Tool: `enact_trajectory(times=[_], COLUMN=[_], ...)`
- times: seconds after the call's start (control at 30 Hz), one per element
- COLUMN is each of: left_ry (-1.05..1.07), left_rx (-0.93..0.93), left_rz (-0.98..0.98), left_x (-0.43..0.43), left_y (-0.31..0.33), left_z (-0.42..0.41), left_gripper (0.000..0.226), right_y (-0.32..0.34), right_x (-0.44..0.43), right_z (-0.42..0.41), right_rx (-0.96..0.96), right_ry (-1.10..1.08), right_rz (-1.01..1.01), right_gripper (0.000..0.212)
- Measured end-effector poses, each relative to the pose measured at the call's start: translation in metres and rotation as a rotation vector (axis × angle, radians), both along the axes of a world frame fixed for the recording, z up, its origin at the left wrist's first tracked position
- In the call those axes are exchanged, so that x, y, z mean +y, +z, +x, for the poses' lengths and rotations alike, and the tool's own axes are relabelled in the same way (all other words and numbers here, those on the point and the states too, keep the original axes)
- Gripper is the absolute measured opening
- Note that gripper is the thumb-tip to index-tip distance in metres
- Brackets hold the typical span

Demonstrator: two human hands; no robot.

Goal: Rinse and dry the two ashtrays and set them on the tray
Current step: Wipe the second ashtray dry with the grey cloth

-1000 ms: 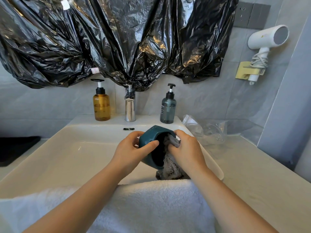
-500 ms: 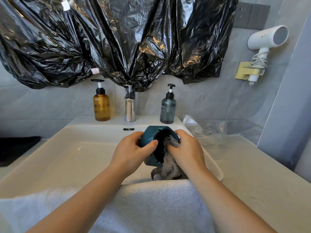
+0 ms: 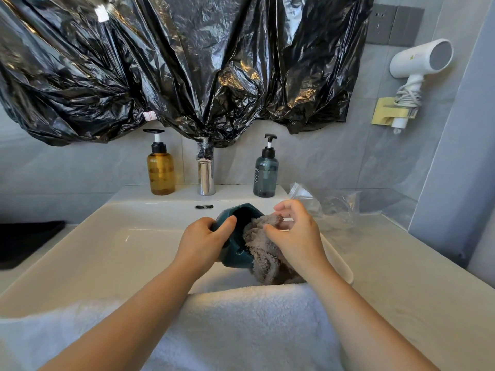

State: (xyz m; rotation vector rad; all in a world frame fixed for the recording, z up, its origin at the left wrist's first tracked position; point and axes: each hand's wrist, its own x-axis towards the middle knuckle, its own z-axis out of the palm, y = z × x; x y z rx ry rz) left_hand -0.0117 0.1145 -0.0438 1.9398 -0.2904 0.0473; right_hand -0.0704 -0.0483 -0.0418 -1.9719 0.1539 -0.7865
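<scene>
Over the white sink (image 3: 112,245) my left hand (image 3: 203,242) grips a dark teal ashtray (image 3: 238,253), tipped on its side with its hollow facing right. A grey cloth (image 3: 263,253) is bunched against the hollow and hangs down below it. My right hand (image 3: 297,234) pinches the top of that cloth between thumb and fingers, just outside the ashtray's rim. Only one ashtray is in view. A dark flat thing (image 3: 29,242) at the far left may be the tray.
A white towel (image 3: 241,328) lies over the sink's front edge. At the back stand an amber pump bottle (image 3: 160,171), a chrome tap (image 3: 206,175) and a blue-grey pump bottle (image 3: 265,175). Clear plastic wrap (image 3: 332,207) lies on the counter (image 3: 401,277) to the right. Black plastic sheeting (image 3: 174,65) covers the wall above.
My right hand has drawn back out of the ashtray's hollow and lifted, its fingers now pinching the cloth's top. The ashtray has tilted slightly in my left hand.
</scene>
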Motion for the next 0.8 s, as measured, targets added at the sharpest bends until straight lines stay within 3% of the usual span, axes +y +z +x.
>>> enact_trajectory(times=[0.23, 0.33, 0.37, 0.43, 0.53, 0.6, 0.73, 0.8], left_ry=[-0.057, -0.064, -0.053, -0.035, -0.038, -0.035, -0.010, 0.005], left_rx=[0.043, 0.034, 0.029, 0.024, 0.007, 0.002, 0.010, 0.012], left_rz=[-0.003, 0.026, 0.045, 0.055, 0.041, 0.037, 0.032, 0.035], left_x=[-0.0037, -0.0038, -0.0027, -0.0001, -0.0003, -0.0016, -0.0008, 0.0005], left_y=[0.0012, 0.0010, 0.0004, 0.0001, 0.0004, 0.0010, 0.0006, 0.0002], left_z=[-0.0010, -0.0019, -0.0007, 0.0002, -0.0002, -0.0013, -0.0008, 0.0009], left_gripper=[0.049, 0.050, 0.051, 0.055, 0.054, 0.051, 0.050, 0.047], right_y=[-0.0005, -0.0038, -0.0050, -0.0061, -0.0005, -0.0004, -0.0027, -0.0017], right_x=[-0.0012, 0.0007, 0.0016, 0.0024, 0.0049, 0.0039, 0.0044, 0.0065], right_z=[0.0030, 0.0012, 0.0020, 0.0032, -0.0013, -0.0018, -0.0023, -0.0018], right_rx=[-0.194, 0.020, 0.078, 0.080, 0.056, 0.122, 0.069, 0.107], right_ry=[0.077, 0.382, 0.404, 0.245, -0.131, -0.221, -0.033, 0.078], right_rz=[0.044, 0.119, 0.099, -0.034, -0.342, -0.425, -0.432, -0.532], right_gripper=[0.021, 0.049, 0.059, 0.069, 0.059, 0.042, 0.010, 0.023])
